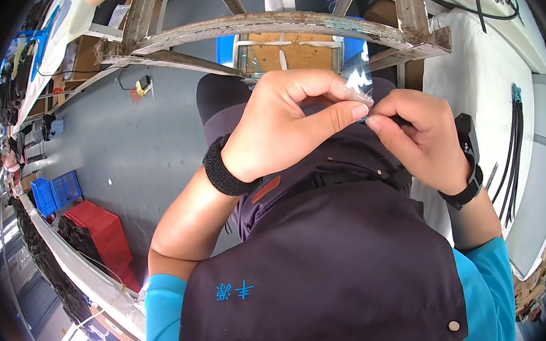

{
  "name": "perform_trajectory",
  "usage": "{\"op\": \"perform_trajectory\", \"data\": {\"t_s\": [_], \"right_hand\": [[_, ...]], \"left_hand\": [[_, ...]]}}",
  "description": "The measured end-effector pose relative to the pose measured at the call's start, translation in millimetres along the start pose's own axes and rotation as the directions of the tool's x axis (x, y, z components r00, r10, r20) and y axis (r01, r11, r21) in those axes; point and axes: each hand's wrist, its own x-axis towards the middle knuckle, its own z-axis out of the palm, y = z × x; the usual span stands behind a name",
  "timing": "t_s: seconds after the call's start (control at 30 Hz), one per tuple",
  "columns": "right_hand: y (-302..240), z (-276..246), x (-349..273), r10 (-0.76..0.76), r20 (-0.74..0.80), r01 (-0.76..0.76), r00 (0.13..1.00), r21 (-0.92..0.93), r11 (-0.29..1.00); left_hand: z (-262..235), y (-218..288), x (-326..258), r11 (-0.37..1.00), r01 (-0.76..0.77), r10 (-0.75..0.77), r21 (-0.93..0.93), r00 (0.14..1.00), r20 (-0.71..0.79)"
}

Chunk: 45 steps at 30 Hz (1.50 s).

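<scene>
You are holding both hands close together in front of your chest, above your lap. Your left hand [282,128], with a black knitted wristband [221,168] on its wrist, is pressing thumb and forefinger together on a thin clear plastic bag [357,82] whose crinkled edge is sticking up just past your knuckles. Your right hand [421,136], wearing a black wrist strap with a dark device [467,155], is pinching a small dark part with a teal tip [364,119] between thumb and forefinger; most of that part is hidden by your fingers, so its shape cannot be told. The fingertips of both hands are touching at that part, right at the bag's lower edge. You are wearing a dark apron with blue embroidery [332,275] over a bright blue shirt. To your right a white-covered worktable [469,59] is carrying a bundle of long black cables [511,145]. Ahead, a worn wooden frame [261,25] is standing over the grey floor. To your left, red plastic crates [101,232] and blue plastic crates [57,192] are sitting on the floor.
</scene>
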Motion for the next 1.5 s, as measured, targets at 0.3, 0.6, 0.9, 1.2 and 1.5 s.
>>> {"op": "perform_trajectory", "data": {"t_s": [0.3,0.6,0.9,1.2,1.5], "right_hand": [[14,15,2,0.254,0.116,-0.279,0.960,0.405,0.871],[9,22,-8,-0.184,-0.172,0.176,0.968,-0.060,0.983],[5,3,0,0.020,-0.021,-0.017,1.000,0.111,0.994],[8,-6,13,0.424,0.279,-0.503,0.862,0.359,0.786],[15,16,-8,0.011,-0.053,0.004,0.999,0.287,0.958]], "left_hand": [[1,-1,-3,0.981,0.187,-0.191,-0.054,0.976,-0.105],[-4,-5,3,0.972,0.165,-0.175,-0.165,0.984,-0.046],[-4,-10,0,0.975,0.015,-0.021,-0.224,0.999,-0.027],[2,-15,-11,0.996,0.013,-0.014,-0.092,1.000,-0.011],[7,-15,-17,0.941,0.108,-0.144,-0.319,0.985,-0.090]]}}
